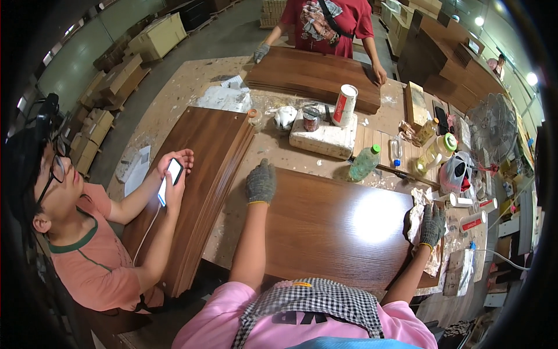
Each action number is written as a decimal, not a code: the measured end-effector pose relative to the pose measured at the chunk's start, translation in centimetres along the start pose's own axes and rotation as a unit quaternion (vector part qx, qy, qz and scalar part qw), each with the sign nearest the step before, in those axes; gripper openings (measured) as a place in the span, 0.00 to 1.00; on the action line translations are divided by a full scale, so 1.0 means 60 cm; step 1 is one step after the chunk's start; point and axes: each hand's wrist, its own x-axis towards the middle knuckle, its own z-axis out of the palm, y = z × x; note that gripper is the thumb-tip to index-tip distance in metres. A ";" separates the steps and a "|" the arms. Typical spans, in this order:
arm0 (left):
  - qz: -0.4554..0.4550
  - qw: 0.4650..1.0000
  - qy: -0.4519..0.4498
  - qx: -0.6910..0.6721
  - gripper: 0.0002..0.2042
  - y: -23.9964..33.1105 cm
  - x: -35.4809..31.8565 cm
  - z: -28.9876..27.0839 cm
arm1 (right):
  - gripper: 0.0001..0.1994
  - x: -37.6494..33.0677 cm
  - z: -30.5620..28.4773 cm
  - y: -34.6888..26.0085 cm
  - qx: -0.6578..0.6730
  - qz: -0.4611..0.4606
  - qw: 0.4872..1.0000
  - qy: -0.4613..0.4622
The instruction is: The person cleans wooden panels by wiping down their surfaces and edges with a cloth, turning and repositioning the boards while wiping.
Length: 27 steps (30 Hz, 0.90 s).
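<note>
A dark brown wood-grain panel (pixel 325 227) lies flat on the worktable in front of me, a bright light reflected on its surface. My left hand (pixel 261 182), in a grey knit glove, is at the panel's far left corner, its fingers closed over the edge. At the right edge, my right hand (pixel 432 227) wears a matching glove and is closed on a crumpled, stained cloth (pixel 416 218) lying along that edge. The undersides of both hands are hidden.
On the left, a person holds a phone (pixel 172 173) over stacked panels (pixel 203 157). Another person stands across the table behind more panels (pixel 314 72). A white block (pixel 322 136) bears cans; a green bottle (pixel 365 163) stands beyond my panel. A fan (pixel 493 128) is at right.
</note>
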 end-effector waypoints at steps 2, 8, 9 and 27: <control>-0.004 1.000 -0.005 0.000 0.23 0.005 -0.002 -0.005 | 0.27 0.001 -0.001 -0.001 0.002 0.003 1.000 -0.002; -0.015 1.000 -0.007 0.011 0.21 0.017 -0.006 -0.014 | 0.28 0.004 -0.003 -0.002 -0.002 0.009 1.000 -0.017; -0.008 1.000 0.002 0.009 0.21 0.018 -0.007 -0.014 | 0.28 0.004 -0.002 0.000 -0.003 0.008 1.000 -0.013; 0.005 1.000 0.006 0.009 0.21 0.011 -0.003 -0.005 | 0.29 0.002 -0.008 -0.001 0.001 0.025 0.999 -0.032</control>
